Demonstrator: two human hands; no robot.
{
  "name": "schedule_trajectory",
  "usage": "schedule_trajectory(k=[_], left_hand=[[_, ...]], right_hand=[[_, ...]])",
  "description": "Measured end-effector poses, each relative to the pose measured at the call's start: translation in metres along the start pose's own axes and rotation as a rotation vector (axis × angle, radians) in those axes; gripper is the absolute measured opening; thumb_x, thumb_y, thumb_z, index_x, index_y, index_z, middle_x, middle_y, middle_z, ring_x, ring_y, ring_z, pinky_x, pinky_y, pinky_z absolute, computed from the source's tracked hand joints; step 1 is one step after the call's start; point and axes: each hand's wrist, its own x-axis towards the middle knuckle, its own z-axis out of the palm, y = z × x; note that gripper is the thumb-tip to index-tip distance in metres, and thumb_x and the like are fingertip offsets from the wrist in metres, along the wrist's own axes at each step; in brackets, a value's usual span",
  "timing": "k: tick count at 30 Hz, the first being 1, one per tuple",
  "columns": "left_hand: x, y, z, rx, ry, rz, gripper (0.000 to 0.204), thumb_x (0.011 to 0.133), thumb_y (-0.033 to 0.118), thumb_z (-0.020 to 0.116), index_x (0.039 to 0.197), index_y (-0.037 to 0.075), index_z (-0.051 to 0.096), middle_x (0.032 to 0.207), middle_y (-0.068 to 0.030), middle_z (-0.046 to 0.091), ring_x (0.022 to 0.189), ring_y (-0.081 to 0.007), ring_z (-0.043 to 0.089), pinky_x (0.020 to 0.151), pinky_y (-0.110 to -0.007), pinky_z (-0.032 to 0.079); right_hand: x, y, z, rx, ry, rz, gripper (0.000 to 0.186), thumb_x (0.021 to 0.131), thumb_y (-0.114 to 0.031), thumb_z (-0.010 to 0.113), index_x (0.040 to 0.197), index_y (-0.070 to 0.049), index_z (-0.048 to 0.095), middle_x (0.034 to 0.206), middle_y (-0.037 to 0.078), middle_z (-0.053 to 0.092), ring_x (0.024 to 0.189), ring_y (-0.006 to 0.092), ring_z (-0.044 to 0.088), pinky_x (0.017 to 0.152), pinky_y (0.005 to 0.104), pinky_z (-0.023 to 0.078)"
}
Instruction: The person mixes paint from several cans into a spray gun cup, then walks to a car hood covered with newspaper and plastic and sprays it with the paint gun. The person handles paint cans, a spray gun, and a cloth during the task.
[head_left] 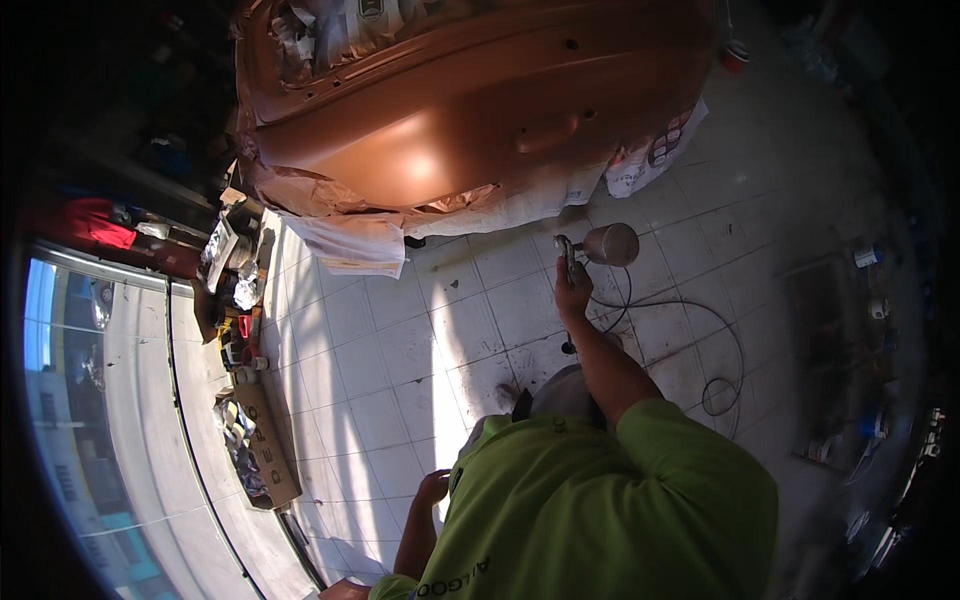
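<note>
In my right hand is a spray gun with a round metal paint cup; my fingers are wrapped round its grip. It is raised just short of a copper-coloured car body panel, and a gap separates the two. A thin dark air hose runs below the gun and loops over the floor. My left hand hangs low by my waist, away from the panel. Its fingers are in shade and partly hidden, so whether it holds anything is unclear.
White masking sheets line the panel's lower edge. At left, a cardboard box of crumpled material stands beside piled oddments. A glazed front lies further left. Shelving with small containers is at right. Sunlight streaks the tiled floor.
</note>
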Motion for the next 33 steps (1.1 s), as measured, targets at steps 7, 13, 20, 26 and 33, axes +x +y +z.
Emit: schedule_trajectory(k=[7,13,20,26,33], left_hand=[[-0.036,-0.009,-0.047,-0.023,0.082,0.021,0.039,0.103,0.017,0.065,0.136,-0.004,0.063,0.118,-0.0176,0.073,0.104,-0.0224,0.072,0.089,-0.034,0.059],[-0.053,-0.089,-0.06,0.201,0.071,-0.008,0.041,0.102,0.029,0.067,0.132,0.001,0.067,0.124,-0.0137,0.072,0.1,-0.0191,0.072,0.087,-0.032,0.059],[-0.03,-0.075,-0.069,0.025,0.127,-0.112,0.043,0.1,0.029,0.068,0.135,0.004,0.068,0.114,-0.013,0.075,0.094,-0.0182,0.071,0.083,-0.032,0.057],[0.005,-0.025,-0.049,-0.07,0.103,-0.131,0.045,0.099,0.028,0.069,0.135,0.003,0.067,0.111,-0.012,0.076,0.092,-0.0174,0.07,0.08,-0.031,0.056],[0.059,0.051,-0.007,0.302,0.068,0.041,0.046,0.099,0.035,0.07,0.135,0.007,0.068,0.117,-0.0146,0.077,0.101,-0.0183,0.073,0.088,-0.033,0.057]], right_hand=[[-0.1,-0.051,0.088,-0.07,-0.228,0.092,0.044,0.097,-0.044,0.072,0.079,-0.006,0.059,0.069,0.019,0.065,0.069,0.044,0.067,0.059,0.0499,0.049],[-0.154,-0.11,0.14,-0.063,-0.483,0.184,0.046,0.095,-0.051,0.07,0.083,-0.009,0.06,0.073,0.019,0.07,0.076,0.0453,0.069,0.062,0.0515,0.053],[-0.082,-0.077,0.125,0.058,-0.387,0.137,0.044,0.092,-0.044,0.078,0.078,-0.004,0.066,0.069,0.018,0.068,0.067,0.0402,0.069,0.06,0.0455,0.052],[0.015,-0.021,0.042,-0.053,-0.173,0.054,0.041,0.094,-0.037,0.078,0.076,-0.003,0.063,0.065,0.012,0.064,0.059,0.0236,0.059,0.057,0.0404,0.047],[0.132,0.024,-0.064,-0.184,-0.008,0.016,0.041,0.094,-0.034,0.079,0.074,-0.003,0.063,0.063,0.01,0.064,0.057,0.0191,0.06,0.057,0.0384,0.047]])
